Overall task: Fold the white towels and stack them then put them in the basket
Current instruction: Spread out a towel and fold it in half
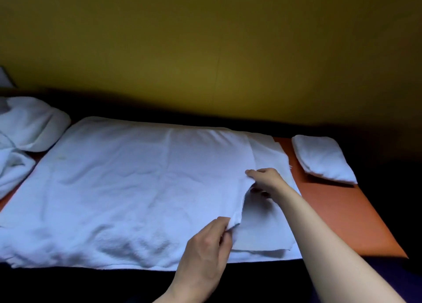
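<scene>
Orange bench (338, 213), yellow wall: soft, limp towel (127, 188); my left hand (205, 254) pinches its near corner, right hand (265, 181) grips its edge beyond.

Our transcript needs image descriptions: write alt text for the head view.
Both hands pinch the folded-over edge of a large white towel spread on an orange table: left hand nearer, right hand farther. A small folded white towel lies right; crumpled white towels left.
</scene>
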`<act>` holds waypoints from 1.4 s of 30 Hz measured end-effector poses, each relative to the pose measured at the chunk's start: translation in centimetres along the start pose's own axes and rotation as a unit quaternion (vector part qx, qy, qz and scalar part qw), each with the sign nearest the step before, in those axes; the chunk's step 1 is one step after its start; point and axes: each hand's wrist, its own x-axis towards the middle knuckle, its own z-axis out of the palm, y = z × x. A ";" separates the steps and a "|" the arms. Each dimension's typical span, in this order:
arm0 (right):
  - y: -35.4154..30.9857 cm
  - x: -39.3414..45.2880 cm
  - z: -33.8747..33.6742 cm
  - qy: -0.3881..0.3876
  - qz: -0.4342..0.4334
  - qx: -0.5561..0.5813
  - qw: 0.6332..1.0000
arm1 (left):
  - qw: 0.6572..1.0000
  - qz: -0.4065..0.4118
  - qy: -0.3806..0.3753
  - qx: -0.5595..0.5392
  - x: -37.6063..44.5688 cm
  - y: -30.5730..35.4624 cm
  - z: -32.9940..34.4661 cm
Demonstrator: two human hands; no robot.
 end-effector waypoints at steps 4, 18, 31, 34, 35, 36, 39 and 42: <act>-2.9 2.0 1.6 -0.008 0.024 0.073 0.997 | 0.994 -0.078 -0.011 -0.075 -0.1 -0.4 -3.3; -15.5 3.6 10.4 0.039 -0.011 0.301 0.953 | 0.911 -0.274 0.107 -0.288 -1.2 -5.2 -14.7; -29.1 -2.6 31.3 -0.118 -0.137 0.212 0.960 | 0.833 -0.369 0.278 -0.303 -8.0 -14.7 -26.4; -29.8 -3.6 35.0 -0.133 -0.149 0.174 0.964 | 0.822 -0.381 0.289 -0.310 -9.8 -16.6 -27.0; -29.7 -3.8 36.0 -0.131 -0.146 0.161 0.967 | 0.819 -0.390 0.281 -0.312 -10.4 -17.3 -26.9; -29.4 -4.1 36.7 -0.126 -0.140 0.146 0.971 | 0.817 -0.404 0.268 -0.311 -10.9 -18.1 -26.7; -27.7 -5.3 37.6 -0.117 -0.122 0.112 0.979 | 0.809 -0.452 0.236 -0.292 -12.0 -19.8 -26.3; -24.5 -7.0 36.7 -0.104 -0.153 0.100 0.978 | 0.804 -0.489 0.215 -0.260 -12.9 -21.6 -25.9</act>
